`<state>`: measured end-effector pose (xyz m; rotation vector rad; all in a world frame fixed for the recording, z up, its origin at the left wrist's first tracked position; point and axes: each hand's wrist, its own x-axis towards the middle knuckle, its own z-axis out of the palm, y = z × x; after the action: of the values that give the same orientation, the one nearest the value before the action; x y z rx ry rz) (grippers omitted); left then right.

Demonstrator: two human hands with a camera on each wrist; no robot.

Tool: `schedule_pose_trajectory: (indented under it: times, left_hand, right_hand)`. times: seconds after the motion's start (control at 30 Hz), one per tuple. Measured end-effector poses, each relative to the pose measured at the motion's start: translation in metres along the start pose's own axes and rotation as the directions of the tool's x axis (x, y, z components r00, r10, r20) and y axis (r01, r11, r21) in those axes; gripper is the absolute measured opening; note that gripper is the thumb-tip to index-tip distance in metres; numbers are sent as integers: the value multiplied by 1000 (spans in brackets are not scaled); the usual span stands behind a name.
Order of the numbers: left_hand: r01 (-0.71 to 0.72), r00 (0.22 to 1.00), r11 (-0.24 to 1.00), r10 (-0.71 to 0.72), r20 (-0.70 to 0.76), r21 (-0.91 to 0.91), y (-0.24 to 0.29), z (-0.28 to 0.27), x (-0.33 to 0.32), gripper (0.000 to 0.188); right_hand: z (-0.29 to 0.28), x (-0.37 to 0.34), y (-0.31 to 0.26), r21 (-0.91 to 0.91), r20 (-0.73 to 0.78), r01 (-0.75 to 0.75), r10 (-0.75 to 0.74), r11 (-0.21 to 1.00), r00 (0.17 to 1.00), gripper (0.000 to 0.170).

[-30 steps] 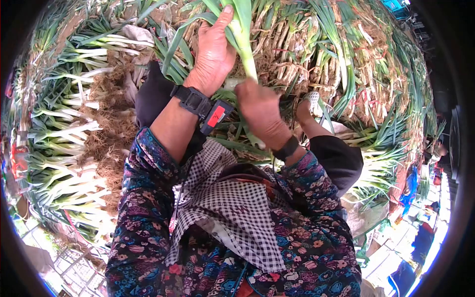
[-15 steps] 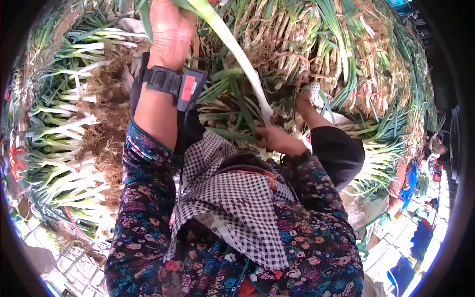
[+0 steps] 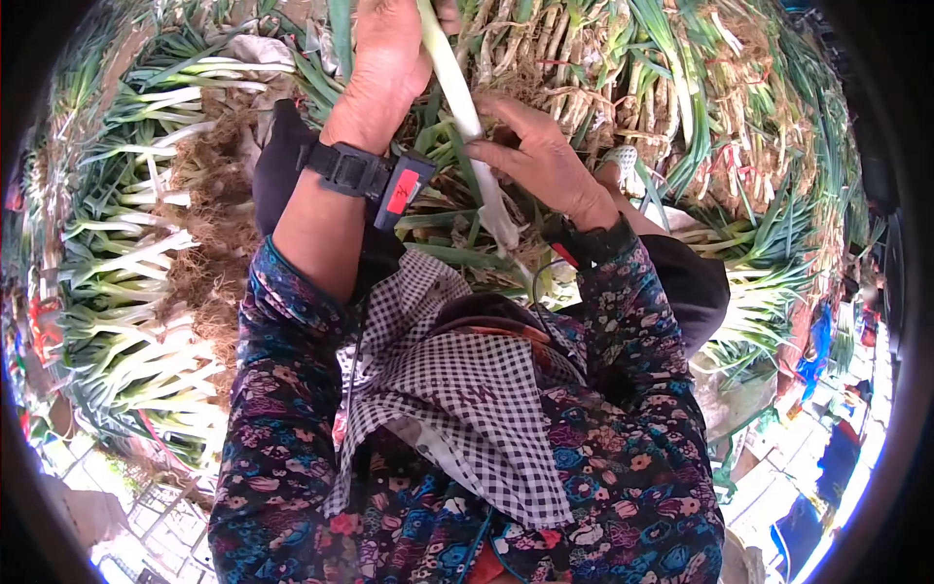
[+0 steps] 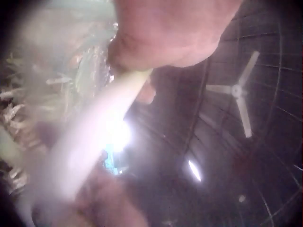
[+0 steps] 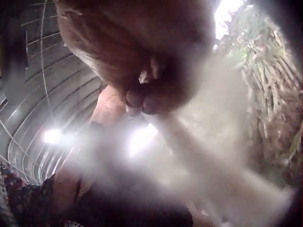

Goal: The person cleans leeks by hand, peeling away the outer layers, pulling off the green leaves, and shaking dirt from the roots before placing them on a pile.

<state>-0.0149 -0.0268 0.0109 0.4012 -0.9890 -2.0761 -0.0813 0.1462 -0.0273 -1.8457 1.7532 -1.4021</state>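
A leek (image 3: pixel 449 76) with a long white stalk slants down from the top edge in the head view, its root end low and to the right. My left hand (image 3: pixel 387 73) grips its upper part; the leaves run out of frame. Fingers of my left hand (image 4: pixel 175 33) wrap the stalk (image 4: pixel 90 135) in the left wrist view. Partway down the stalk, my right hand (image 3: pixel 555 167) pinches at its right side with thumb and finger. In the right wrist view, curled fingers of my right hand (image 5: pixel 142 56) meet the blurred stalk (image 5: pixel 203 156).
Rows of leeks (image 3: pixel 136 341) with brown roots lie at the left. Bundled leeks (image 3: pixel 584 58) cover the upper right, and more (image 3: pixel 754 302) lie right of my knee. Loose leaves (image 3: pixel 457 255) lie between my legs. A checked cloth (image 3: pixel 467 399) covers my lap.
My left hand first moved up and left with the leek, then back right. My right hand went down along the stalk to its root end, then rose to the middle of the stalk.
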Motion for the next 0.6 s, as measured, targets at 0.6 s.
schedule_pose_trajectory:
  times: [0.6]
  left_hand:
    - [-191,953,950,119,-279,-247,77,-77,40,35]
  right_hand:
    - [-22,-131,12,-89,327,-473,474,877,818,52]
